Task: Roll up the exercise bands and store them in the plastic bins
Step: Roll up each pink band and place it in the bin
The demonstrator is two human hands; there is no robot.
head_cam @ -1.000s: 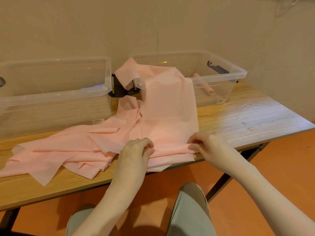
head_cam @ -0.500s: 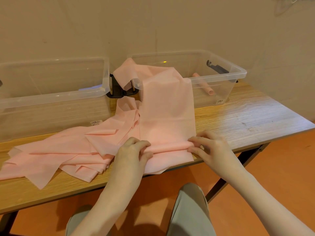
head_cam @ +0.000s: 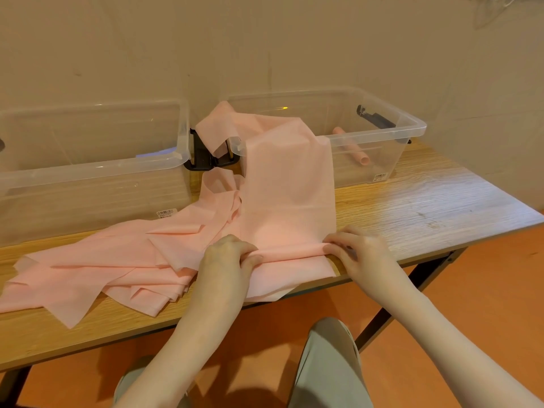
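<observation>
A long pink exercise band (head_cam: 287,195) runs from the right clear bin (head_cam: 412,128) over its front rim and down to the table's front edge. Near that edge it is gathered into a thin roll (head_cam: 291,251). My left hand (head_cam: 228,260) pinches the roll's left end and my right hand (head_cam: 357,251) pinches its right end. A loose flap of band lies in front of the roll and hangs over the edge. Several more pink bands (head_cam: 97,266) lie heaped at the left. A rolled pink band (head_cam: 351,147) lies inside the right bin.
A second clear bin (head_cam: 94,169) stands at the back left, black latches (head_cam: 203,156) between the two bins. The wooden table (head_cam: 426,207) ends close on the right, orange floor beyond. My knees are under the front edge.
Both hands have worked the roll a little farther from the front edge, taking in more band; the heap at the left has not shifted.
</observation>
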